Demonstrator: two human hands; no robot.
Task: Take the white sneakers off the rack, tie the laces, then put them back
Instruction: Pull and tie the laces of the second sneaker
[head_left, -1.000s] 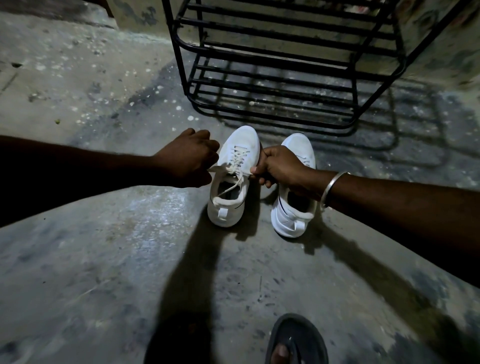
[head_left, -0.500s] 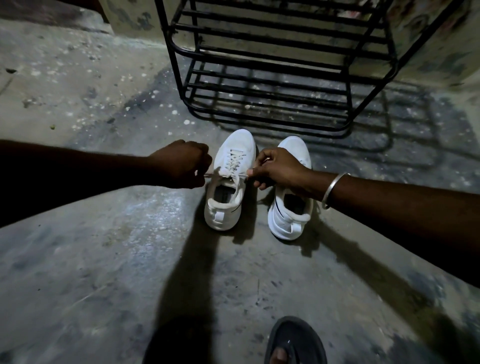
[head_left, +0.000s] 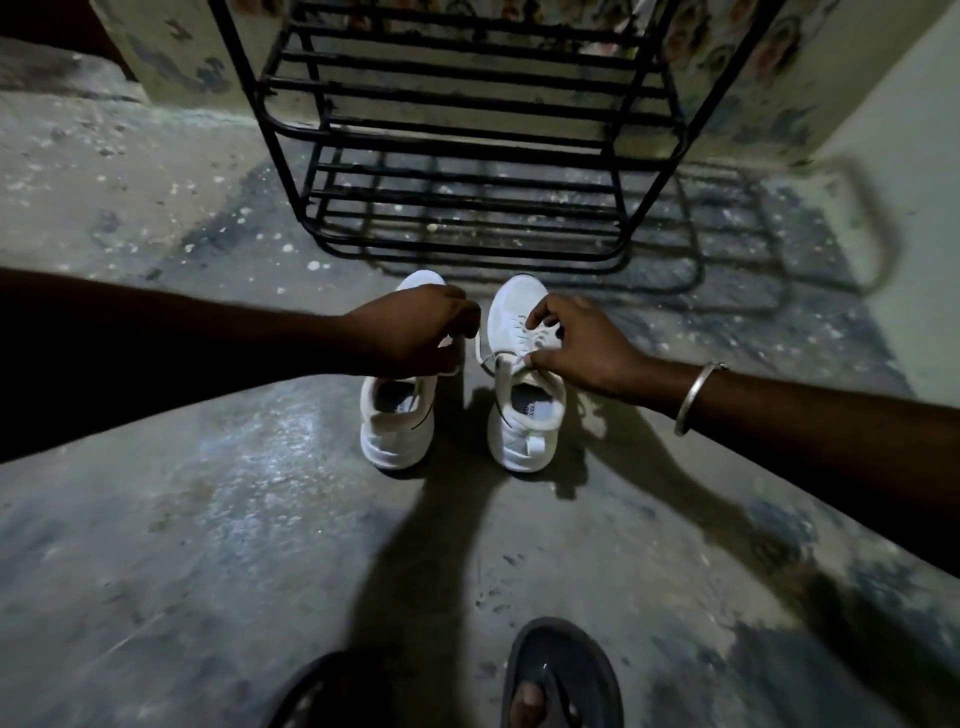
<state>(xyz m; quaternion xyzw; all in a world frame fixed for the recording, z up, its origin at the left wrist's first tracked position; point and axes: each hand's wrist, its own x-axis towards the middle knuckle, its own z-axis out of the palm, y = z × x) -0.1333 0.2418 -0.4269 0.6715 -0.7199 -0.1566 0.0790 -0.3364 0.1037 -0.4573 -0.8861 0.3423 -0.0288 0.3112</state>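
Observation:
Two white sneakers stand side by side on the concrete floor, toes pointing at the rack. My left hand (head_left: 415, 335) hovers over the left sneaker (head_left: 396, 426), hiding its laces, fingers closed on a white lace end that runs across to the right sneaker (head_left: 525, 428). My right hand (head_left: 576, 343) rests on the right sneaker's tongue, thumb and fingers pinching its laces (head_left: 537, 338). A loose loop of lace hangs in the gap between the shoes.
The black metal shoe rack (head_left: 467, 150) stands just beyond the sneakers against a stained wall, its visible shelves bare. My feet in dark slippers (head_left: 563, 670) are at the bottom edge. A metal bangle (head_left: 693, 400) circles my right wrist.
Both hands have shifted right: they were pulling the left sneaker's laces apart, and now my right hand is on the right sneaker's laces. The camera has also moved.

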